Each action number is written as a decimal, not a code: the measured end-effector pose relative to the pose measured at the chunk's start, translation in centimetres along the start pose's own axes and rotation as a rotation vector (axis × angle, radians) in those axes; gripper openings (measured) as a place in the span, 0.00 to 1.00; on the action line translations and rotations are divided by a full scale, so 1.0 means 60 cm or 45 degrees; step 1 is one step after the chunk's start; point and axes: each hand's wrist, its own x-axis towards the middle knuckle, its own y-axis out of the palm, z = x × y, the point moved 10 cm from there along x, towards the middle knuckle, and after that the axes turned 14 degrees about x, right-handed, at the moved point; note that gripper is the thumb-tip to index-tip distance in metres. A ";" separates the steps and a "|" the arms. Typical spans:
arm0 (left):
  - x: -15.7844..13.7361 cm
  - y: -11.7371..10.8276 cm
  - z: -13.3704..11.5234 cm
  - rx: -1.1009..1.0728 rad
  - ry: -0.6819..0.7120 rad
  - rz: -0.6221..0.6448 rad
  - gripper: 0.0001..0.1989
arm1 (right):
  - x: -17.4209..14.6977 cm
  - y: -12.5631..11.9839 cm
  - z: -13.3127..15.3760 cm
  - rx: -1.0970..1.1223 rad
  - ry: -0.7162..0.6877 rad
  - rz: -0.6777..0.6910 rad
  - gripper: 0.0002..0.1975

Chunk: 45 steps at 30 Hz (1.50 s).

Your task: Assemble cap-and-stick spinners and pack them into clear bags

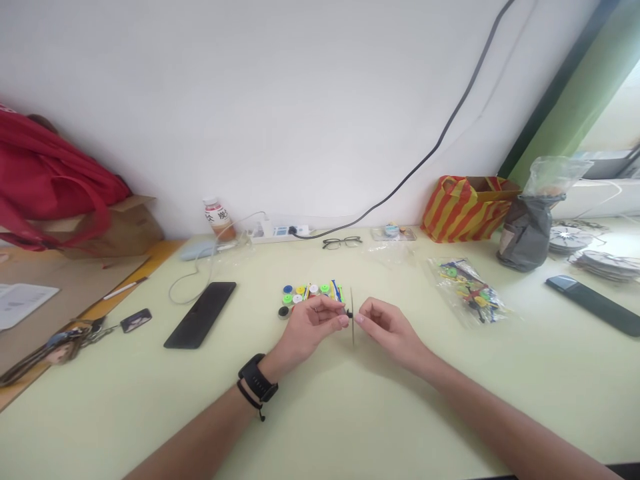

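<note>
Close in front of me, a thin round disc [353, 337] stands upright, seen almost edge-on between my two hands. My left hand [311, 325] is closed, pinching a small black plastic piece [349, 313] at the disc's middle. From the other side my right hand [393, 328] meets the disc, its thumb and fingers pinched together; whatever lies between them is hidden. Just behind my left hand lie several small coloured caps [287, 300] in white, green, yellow, blue and black. Blue and yellow plastic sticks [337, 291] lie beside them, partly covered by my fingers.
A black phone [201, 315] lies left, a dark long case [593, 303] far right. A clear bag of coloured parts [470, 292] sits right of my hands, with stacked discs [570, 240] beyond. Glasses [343, 243], a power strip [277, 232] and a bottle [220, 220] line the wall.
</note>
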 end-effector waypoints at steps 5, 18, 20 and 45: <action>-0.006 0.015 -0.006 0.026 0.018 0.071 0.15 | 0.003 0.006 -0.014 -0.025 0.064 0.064 0.21; -0.023 0.023 -0.053 0.561 0.387 0.033 0.16 | -0.003 0.008 -0.006 -0.150 0.106 0.175 0.20; -0.024 0.006 -0.068 0.828 0.448 -0.095 0.18 | -0.001 -0.011 0.000 -0.240 0.064 0.118 0.18; -0.010 -0.021 -0.054 1.563 0.454 -0.274 0.06 | 0.027 -0.082 -0.010 -1.483 -0.057 -0.041 0.10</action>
